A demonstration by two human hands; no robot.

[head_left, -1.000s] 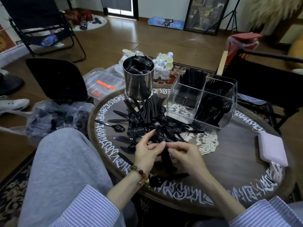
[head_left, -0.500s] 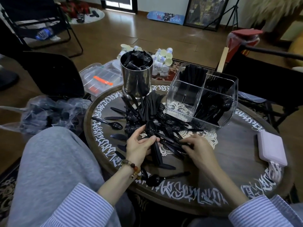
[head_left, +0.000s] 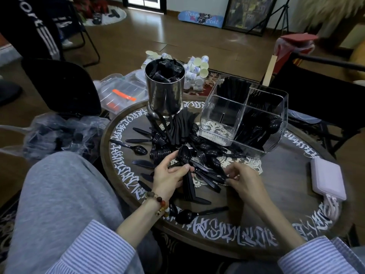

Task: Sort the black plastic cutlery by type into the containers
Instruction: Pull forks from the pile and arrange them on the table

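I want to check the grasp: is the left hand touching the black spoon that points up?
Touching. In the head view the left hand wraps its fingers around the handle of the black spoon; no gap shows.

Round table (head_left: pixel 256 196) under cutlery (head_left: pixel 164 139)

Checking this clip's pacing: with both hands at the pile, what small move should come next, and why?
Probably the right hand should pinch one more spoon from the pile and pass it to the left hand, which already grips a bundle of spoons. Loose cutlery lies right at its fingertips, and the clear container sits farther off.
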